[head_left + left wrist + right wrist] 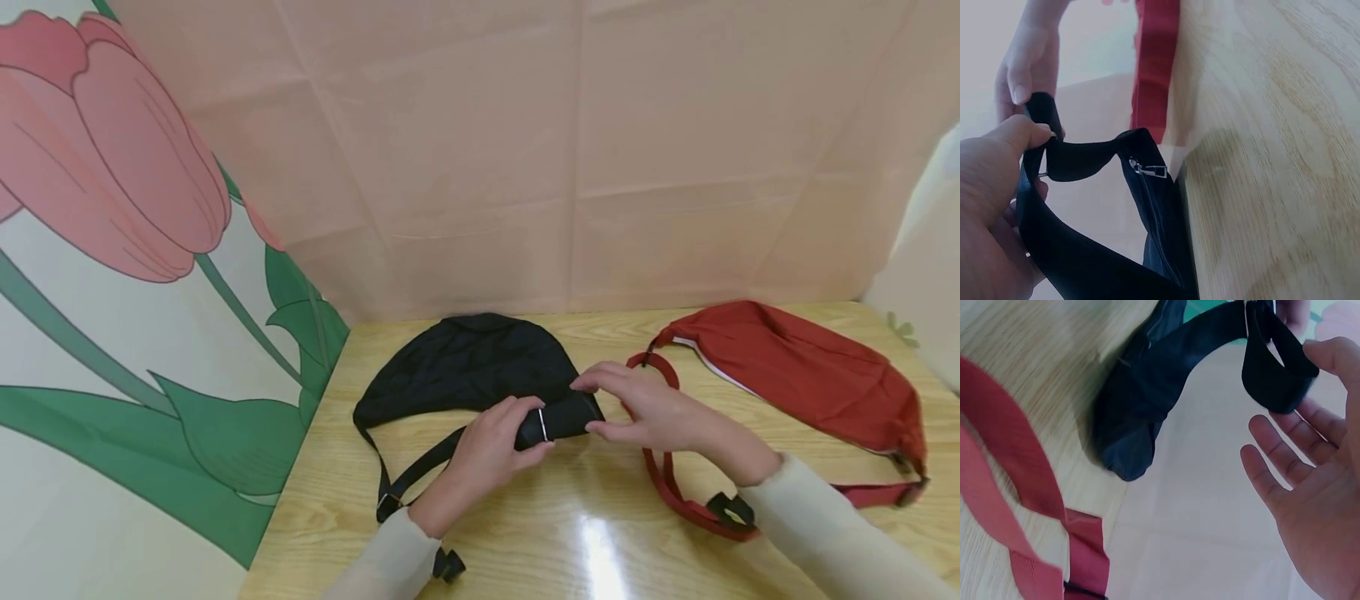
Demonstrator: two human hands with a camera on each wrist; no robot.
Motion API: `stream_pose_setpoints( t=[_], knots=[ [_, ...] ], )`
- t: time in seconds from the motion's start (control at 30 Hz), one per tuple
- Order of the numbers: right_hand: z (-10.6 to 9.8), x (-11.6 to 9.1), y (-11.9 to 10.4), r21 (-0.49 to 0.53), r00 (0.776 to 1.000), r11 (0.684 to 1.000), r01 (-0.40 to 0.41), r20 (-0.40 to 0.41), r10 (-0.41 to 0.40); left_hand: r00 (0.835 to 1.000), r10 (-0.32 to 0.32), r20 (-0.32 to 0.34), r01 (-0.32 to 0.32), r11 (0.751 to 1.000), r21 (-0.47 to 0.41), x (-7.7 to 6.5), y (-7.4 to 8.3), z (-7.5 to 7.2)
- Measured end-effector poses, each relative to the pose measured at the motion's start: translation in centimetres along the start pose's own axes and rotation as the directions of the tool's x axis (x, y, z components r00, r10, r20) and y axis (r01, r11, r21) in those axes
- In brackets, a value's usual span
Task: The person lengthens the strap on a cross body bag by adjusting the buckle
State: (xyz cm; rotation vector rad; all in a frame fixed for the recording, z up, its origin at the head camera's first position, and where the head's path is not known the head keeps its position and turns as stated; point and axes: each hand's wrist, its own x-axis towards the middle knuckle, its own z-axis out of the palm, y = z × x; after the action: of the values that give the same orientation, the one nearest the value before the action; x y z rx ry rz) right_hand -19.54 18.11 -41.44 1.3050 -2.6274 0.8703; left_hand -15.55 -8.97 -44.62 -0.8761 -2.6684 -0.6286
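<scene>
A black waist bag lies on the table, its webbing strap lifted in front of it. My left hand grips the strap right beside a thin metal slider, thumb on the near side. With thumb and fingertips, my right hand holds the folded end loop of the strap; its other fingers spread loosely in the right wrist view. A silver zipper pull shows on the bag in the left wrist view. Below my left wrist lies a black buckle piece.
To the right lies a red waist bag, its red strap looped toward me with a black buckle near my right sleeve. A pinkish sheet hangs behind the wooden table; a tulip-printed panel stands left.
</scene>
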Motion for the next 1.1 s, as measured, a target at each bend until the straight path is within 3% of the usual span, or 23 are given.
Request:
stream_pose_setpoints(
  t=[0.2, 0.63, 0.9, 1.1],
  knots=[
    [0.6, 0.8, -0.9, -0.019, 0.999, 1.000, 0.023, 0.045, -0.022, 0.999, 0.028, -0.022, -0.028, 1.000, 0.007, 0.1, 0.2, 0.0],
    [-0.4, -0.2, 0.5, -0.076, 0.999, 0.997, 0.034, -0.038, -0.037, 1.000, -0.014, -0.011, 0.014, 1.000, 0.022, -0.1, -0.1, -0.2],
    [-0.5, -0.3, 0.1, -0.051, 1.000, 0.999, 0.007, -0.009, -0.008, 1.000, -0.012, 0.018, 0.011, 1.000, 0.004, 0.0, -0.1, -0.1],
    [0.6, 0.6, -0.6, -0.055, 0.998, 0.997, 0.060, 0.029, -0.058, 1.000, 0.021, 0.010, -0.021, 1.000, -0.004, 0.1, 0.3, -0.2]
  ],
)
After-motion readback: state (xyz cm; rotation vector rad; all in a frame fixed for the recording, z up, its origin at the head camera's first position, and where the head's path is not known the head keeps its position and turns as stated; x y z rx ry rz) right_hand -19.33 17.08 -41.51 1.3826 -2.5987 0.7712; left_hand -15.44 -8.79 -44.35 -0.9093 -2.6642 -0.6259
